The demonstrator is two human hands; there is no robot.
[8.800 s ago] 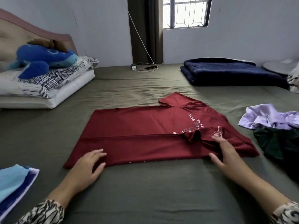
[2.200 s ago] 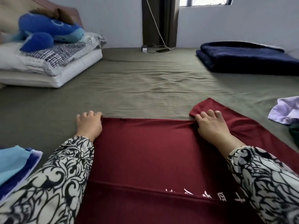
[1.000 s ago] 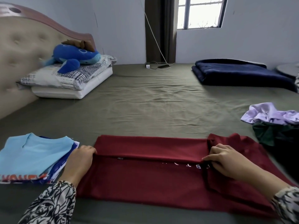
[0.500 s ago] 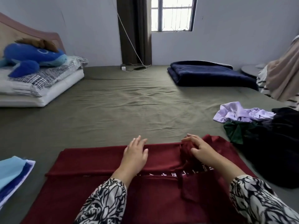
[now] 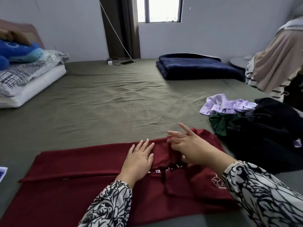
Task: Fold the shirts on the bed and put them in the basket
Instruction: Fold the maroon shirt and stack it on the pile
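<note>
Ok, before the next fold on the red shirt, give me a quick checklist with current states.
1. Left hand flat on the red shirt, pinning it: ok.
2. Right hand has a firm hold on the bunched cloth near the collar: cannot tell; its upper fingers are spread, the thumb side is hidden.
3. Lengthwise folds lie flat: not ok, cloth is bunched under the right hand.
4. Bare sheet beyond the shirt: ok.
5. Unfolded pile clear of the shirt: ok, though close to its right end.
6. Basket located: cannot tell, not in view.

A shirt (image 5: 85, 182) lies at the bed's (image 5: 114, 102) near edge; unfolded clothes (image 5: 255, 122) right, pillows (image 5: 27, 79) far left.
</note>
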